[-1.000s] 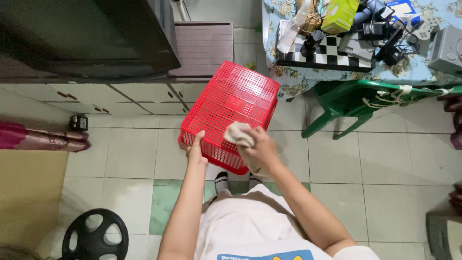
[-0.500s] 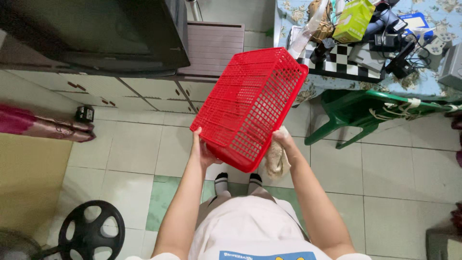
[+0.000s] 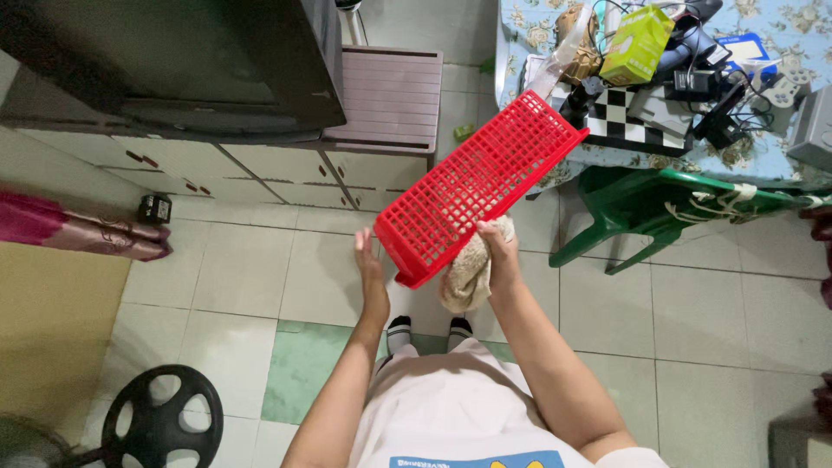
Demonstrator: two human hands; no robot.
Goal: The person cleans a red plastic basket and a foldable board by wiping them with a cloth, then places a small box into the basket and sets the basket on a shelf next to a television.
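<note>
My right grip (image 3: 500,251) pinches the light, stiff basket (image 3: 481,184) rim with the soft cloth (image 3: 464,276); left grip (image 3: 371,264) spreads open beside it.

Pale tiled floor (image 3: 243,269), green chair (image 3: 659,204) (plastic), cluttered table (image 3: 780,152).

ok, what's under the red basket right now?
A beige cloth, pressed to the red basket by the right hand; below them, pale floor tiles and socked feet. The basket hides whatever floor lies behind it.

Chair (image 3: 646,204) (green) crowds right; left open.
</note>
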